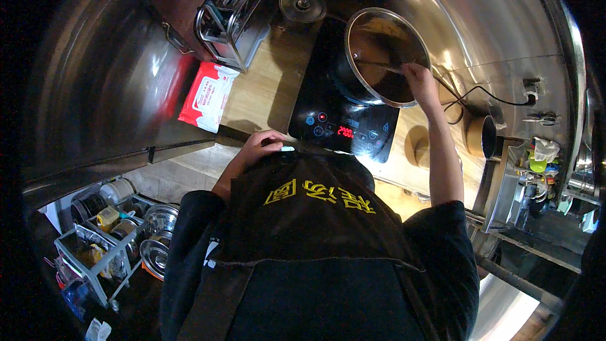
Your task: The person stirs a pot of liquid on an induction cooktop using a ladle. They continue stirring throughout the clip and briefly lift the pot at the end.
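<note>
A large round metal pot (349, 57) stands on the black glass induction cooktop (315, 90), whose panel shows lit red digits. Inside the pot is something brown and dark. My right hand (419, 80) is over the pot's right side, closed on the handle of a long utensil (374, 63) that reaches into the pot; its far end is hard to make out. My left hand (266, 144) rests at the counter's front edge, fingers curled, beside a small pale object (287, 148); whether it grips that object cannot be told.
A red and white wipes pack (208, 97) lies on the wooden counter (251, 104) at left, below a metal utensil rack (227, 38). Behind is a small lidded pot (303, 5). A dark-lined pan (482, 136) and a cord (492, 94) are at right. A grey trolley (90, 265) with bowls stands lower left.
</note>
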Tool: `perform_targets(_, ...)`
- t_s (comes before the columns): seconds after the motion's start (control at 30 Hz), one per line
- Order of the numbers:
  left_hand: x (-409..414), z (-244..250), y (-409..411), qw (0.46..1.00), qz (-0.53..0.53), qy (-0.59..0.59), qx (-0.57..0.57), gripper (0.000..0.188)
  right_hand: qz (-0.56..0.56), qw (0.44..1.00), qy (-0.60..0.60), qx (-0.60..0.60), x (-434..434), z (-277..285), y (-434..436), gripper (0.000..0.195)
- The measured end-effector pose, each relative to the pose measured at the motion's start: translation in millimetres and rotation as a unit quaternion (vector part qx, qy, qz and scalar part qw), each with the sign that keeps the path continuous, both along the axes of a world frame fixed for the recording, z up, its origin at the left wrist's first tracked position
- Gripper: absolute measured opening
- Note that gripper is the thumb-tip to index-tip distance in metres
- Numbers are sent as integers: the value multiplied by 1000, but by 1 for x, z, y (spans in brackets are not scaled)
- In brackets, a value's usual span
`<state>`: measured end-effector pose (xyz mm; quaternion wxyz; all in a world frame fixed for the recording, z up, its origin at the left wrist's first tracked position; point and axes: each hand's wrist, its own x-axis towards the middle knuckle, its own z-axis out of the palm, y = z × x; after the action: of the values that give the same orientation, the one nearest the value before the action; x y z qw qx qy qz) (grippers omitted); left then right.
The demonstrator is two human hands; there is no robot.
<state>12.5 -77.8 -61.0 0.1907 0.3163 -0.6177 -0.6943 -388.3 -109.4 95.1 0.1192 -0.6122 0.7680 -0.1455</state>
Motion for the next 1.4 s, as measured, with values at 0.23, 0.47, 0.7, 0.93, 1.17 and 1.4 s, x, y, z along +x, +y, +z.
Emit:
perform_targets(0.23, -1, -11, -1, 1000, 0, 16, 6, 28, -92, 990, 94, -50, 9, 8, -14, 21)
perform_targets(0.47, -2, -8, -3, 1000, -9, 15, 13, 27, -183, 967, 102, -148, -30, 13, 14, 22)
perform_targets(0.7, -2, -9, -2, 1000, -9, 14, -2, 28, -268, 947, 112, -134, -32, 22, 68, 27)
perform_targets(0.93, -1, -3, 0, 1000, -6, 7, 11, 30, -238, 968, 64, -49, -6, 21, 72, 21)
perform_targets(1.17, 0, -4, 3, 999, 4, 21, 25, 29, -169, 979, -101, -45, 5, 11, 42, 22)
perform_targets(1.4, 0, -9, 4, 1000, 3, 20, 0, 29, -121, 969, -182, -118, 26, -8, 6, 19)
